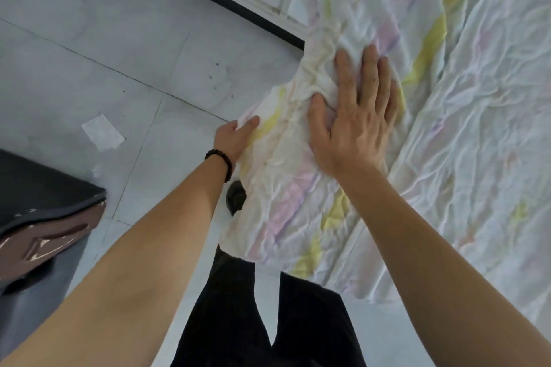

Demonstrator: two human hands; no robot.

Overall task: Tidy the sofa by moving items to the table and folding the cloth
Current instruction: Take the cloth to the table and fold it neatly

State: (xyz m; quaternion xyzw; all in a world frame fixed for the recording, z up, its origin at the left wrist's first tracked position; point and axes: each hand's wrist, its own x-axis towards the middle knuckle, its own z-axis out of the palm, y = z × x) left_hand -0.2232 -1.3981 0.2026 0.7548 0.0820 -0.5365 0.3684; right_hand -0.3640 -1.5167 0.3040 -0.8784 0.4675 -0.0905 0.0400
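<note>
At far left, a dark furniture corner [44, 211] with peeling brown trim sits on the tiled floor [89, 39]; I can't tell if it's the table. A paper scrap [103, 132] lies on the floor nearby, not part of the fold. Left hand [238, 135], beaded bracelet [221, 162] at the wrist, grips the cloth's hanging edge, thumb on top, fingers hidden underneath. It's probably there to lift or pull that edge over for a fold. A shoe [236, 197] shows just below, under the overhang. Right hand [354, 119] lies flat on the cloth [453, 134], fingers straight and together, holding nothing. My guess is it pins the bunched fabric so it won't slide while the left pulls. The cloth is white with faded pink, yellow and purple stripes and very wrinkled. It's spread wide to the right over a raised surface it fully covers, likely the sofa. Folding looks barely started, with most of it lying open.
</note>
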